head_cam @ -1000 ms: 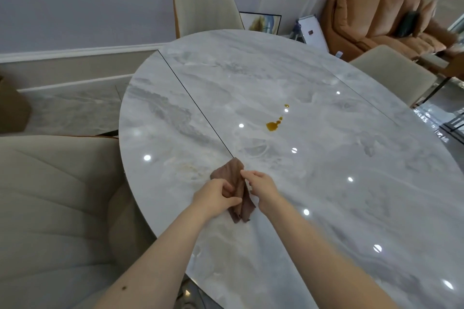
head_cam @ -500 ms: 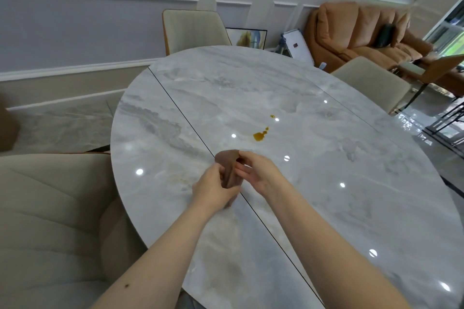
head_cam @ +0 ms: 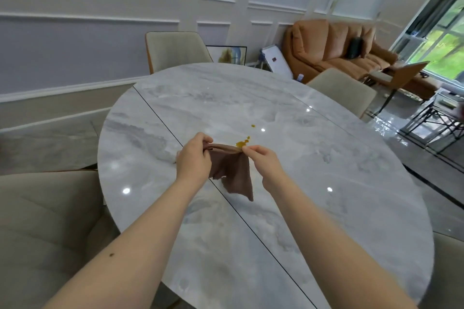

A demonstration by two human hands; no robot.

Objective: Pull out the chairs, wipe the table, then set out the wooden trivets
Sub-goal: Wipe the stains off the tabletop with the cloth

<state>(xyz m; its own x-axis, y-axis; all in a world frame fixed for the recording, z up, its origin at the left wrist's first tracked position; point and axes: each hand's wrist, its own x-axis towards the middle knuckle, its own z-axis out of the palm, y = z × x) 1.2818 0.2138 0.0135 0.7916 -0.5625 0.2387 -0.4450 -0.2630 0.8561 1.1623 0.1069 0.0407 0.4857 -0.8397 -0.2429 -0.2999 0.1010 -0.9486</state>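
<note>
While the left hand (head_cam: 194, 160) grips one top corner of the brown cloth (head_cam: 232, 170), the right hand (head_cam: 263, 160) pinches the other. The cloth hangs between them above the marble worktop (head_cam: 313, 170), just before a yellow spill (head_cam: 242, 143).

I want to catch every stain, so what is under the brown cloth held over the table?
Under the brown cloth, held by the left hand and right hand, lie grey marble tabletop and its dark seam. Yellow spill drops show beyond its top edge; anything directly beneath is covered.
</note>
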